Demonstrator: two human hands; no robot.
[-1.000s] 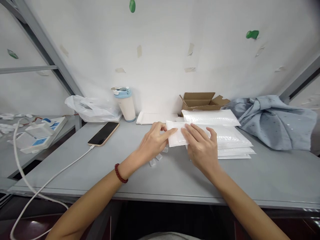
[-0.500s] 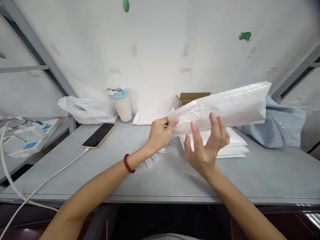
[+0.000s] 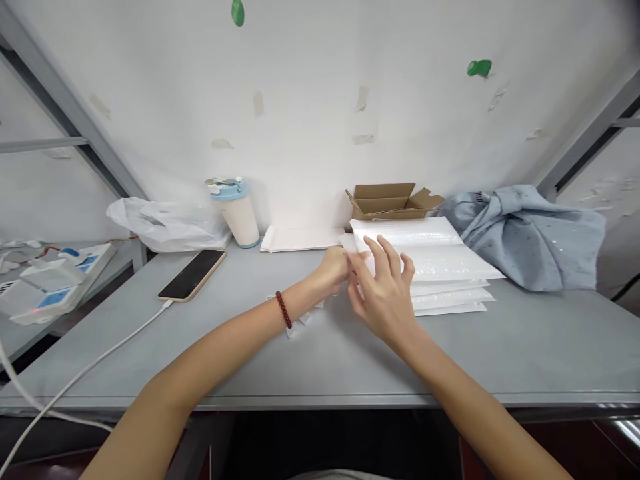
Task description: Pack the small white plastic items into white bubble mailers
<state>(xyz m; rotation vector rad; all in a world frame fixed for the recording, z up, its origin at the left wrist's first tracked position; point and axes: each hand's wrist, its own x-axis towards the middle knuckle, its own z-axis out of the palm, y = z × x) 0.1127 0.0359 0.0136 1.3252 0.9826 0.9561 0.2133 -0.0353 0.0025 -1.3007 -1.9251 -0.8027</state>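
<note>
A white bubble mailer [image 3: 430,257] lies on top of several similar mailers [image 3: 450,300] right of centre on the grey table. My left hand [image 3: 334,268], with a dark red bead bracelet [image 3: 283,309] on its wrist, is closed at the mailer's left edge; what its fingertips pinch is hidden. My right hand [image 3: 383,287] meets it there, thumb and index finger near the left fingertips and the other fingers spread over the mailer. Small clear pieces [image 3: 299,325] lie on the table, partly behind the left wrist.
Along the wall stand a plastic bag [image 3: 170,223], a tumbler [image 3: 240,217], a flat white packet [image 3: 300,239] and an open cardboard box [image 3: 387,200]. A phone [image 3: 193,275] with a cable lies left. Blue cloth [image 3: 540,240] lies right; a power strip [image 3: 65,283] is far left.
The mailer has come down from the air onto the stack, uncovering the box and the cloth. My right hand has moved left, up to my left hand.
</note>
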